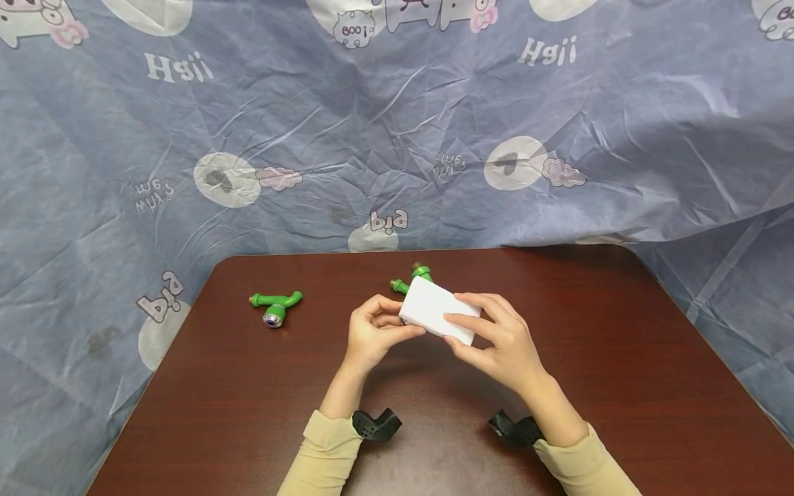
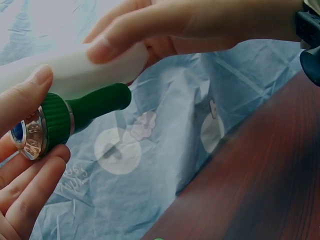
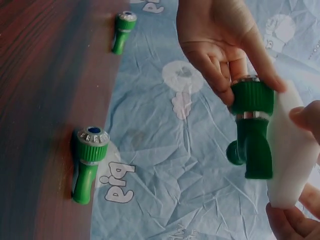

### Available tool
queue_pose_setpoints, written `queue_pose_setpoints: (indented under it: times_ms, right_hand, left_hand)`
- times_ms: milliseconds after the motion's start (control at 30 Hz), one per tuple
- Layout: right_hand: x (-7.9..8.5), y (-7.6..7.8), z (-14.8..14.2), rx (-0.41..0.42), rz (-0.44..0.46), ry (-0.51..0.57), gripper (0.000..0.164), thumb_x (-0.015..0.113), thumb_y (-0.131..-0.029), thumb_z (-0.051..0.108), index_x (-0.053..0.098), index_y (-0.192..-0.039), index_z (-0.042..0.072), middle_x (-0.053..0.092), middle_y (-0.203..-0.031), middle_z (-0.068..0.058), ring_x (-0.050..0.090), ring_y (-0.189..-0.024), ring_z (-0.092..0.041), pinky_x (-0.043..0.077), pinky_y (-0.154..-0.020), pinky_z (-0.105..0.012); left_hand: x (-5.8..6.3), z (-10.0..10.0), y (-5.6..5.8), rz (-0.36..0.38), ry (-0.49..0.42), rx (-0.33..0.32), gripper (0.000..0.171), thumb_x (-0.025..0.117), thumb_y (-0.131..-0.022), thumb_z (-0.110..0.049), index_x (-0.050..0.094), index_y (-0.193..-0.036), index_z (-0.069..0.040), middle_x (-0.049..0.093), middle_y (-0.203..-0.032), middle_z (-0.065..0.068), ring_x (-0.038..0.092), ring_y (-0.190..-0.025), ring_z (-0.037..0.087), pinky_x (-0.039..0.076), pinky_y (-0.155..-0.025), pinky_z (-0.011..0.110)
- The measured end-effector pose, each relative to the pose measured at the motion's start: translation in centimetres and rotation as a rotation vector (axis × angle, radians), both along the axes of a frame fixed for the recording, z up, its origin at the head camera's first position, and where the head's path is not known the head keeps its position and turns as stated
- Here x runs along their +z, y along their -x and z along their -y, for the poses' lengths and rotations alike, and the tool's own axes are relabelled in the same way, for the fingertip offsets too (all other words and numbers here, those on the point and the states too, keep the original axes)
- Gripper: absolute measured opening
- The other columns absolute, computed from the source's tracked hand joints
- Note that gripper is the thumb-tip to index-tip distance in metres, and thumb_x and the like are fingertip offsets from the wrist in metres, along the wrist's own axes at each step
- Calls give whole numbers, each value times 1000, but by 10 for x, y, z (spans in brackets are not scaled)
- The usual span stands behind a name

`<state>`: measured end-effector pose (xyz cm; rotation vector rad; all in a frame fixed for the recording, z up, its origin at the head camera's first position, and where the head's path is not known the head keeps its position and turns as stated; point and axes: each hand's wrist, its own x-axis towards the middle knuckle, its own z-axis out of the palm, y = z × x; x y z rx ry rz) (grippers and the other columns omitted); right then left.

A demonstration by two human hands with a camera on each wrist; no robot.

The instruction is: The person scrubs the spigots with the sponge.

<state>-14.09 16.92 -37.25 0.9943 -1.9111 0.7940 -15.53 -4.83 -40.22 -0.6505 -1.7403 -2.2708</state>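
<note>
My left hand pinches a green plastic faucet by its ribbed knob end, between thumb and fingers. That faucet has a silver ring and cap, and its spout points away from the knob in the left wrist view. In the head view the white sponge hides nearly all of it. With thumb and fingers, my right hand holds the white rectangular sponge by its edges. The sponge lies against the side of the faucet, tilted, above the table.
On the dark reddish-brown table, a second green faucet lies at the left. Another green faucet lies behind the hands, partly covered by the sponge. A blue-grey printed cloth hangs behind the table.
</note>
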Motion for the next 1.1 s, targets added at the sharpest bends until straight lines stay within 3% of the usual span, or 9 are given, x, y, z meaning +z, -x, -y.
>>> queue_pose_setpoints:
  times_ms: [233, 300, 533, 833, 1100]
  right_hand:
    - [2, 6, -13, -214, 18, 89, 22, 67, -79, 26, 75, -93, 10, 65, -106, -13, 58, -90, -31, 45, -73, -39]
    - [3, 7, -15, -239, 29, 127, 23, 68, -77, 25, 75, -92, 10, 66, -106, -13, 58, -89, -31, 44, -72, -39]
    - [4, 5, -15, -96, 23, 36, 24, 65, -82, 31, 75, -96, 14, 64, -109, -11, 58, -94, -28, 45, -73, -36]
    - [2, 11, -27, -190, 23, 60, 22, 67, -77, 25, 76, -93, 13, 65, -107, -12, 58, -91, -31, 43, -76, -36]
    - [6, 12, -37, -81, 81, 27, 24, 67, -73, 21, 75, -94, 13, 65, -110, -11, 57, -95, -26, 42, -75, -32]
  left_hand:
    - [3, 5, 0, -8, -44, 26, 39, 75, -59, 22, 54, -92, 17, 68, -91, 0, 67, -68, 13, 56, -59, 28]
    - [4, 6, 0, 5, -57, 26, 39, 74, -59, 23, 53, -92, 18, 68, -91, 0, 67, -68, 12, 56, -59, 27]
    - [4, 7, 1, 13, -58, 26, 39, 73, -62, 21, 53, -95, 19, 67, -92, 1, 67, -70, 13, 56, -61, 27]
    - [3, 9, 2, -2, -61, 76, 38, 73, -62, 20, 54, -95, 18, 68, -90, 0, 66, -67, 12, 56, -58, 25]
    - [4, 13, 4, -17, -84, 111, 41, 72, -66, 18, 55, -103, 22, 68, -88, 0, 65, -68, 12, 55, -61, 22]
